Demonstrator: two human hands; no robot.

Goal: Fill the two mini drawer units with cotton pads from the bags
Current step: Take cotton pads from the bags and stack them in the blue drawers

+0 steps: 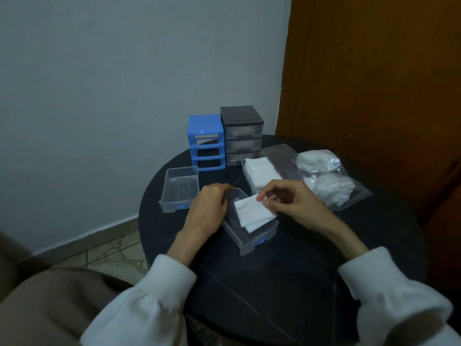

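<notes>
Head view: right hand [294, 203] pinching a stack of square cotton pads [254, 213] over the clear drawer [252, 236] on the bench, left hand [210, 206] gripping the drawer's side. Light, soft, easily fanned apart; best pinched across the stack's edge. Thin, light drawer, likely to slide unless steadied.

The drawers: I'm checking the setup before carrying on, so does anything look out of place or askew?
The blue unit stands with all its slots empty. One clear drawer lies empty beside it; another drawer sits askew on the table between both hands, with square pads resting crookedly over its rim. Nothing is spilled.
</notes>
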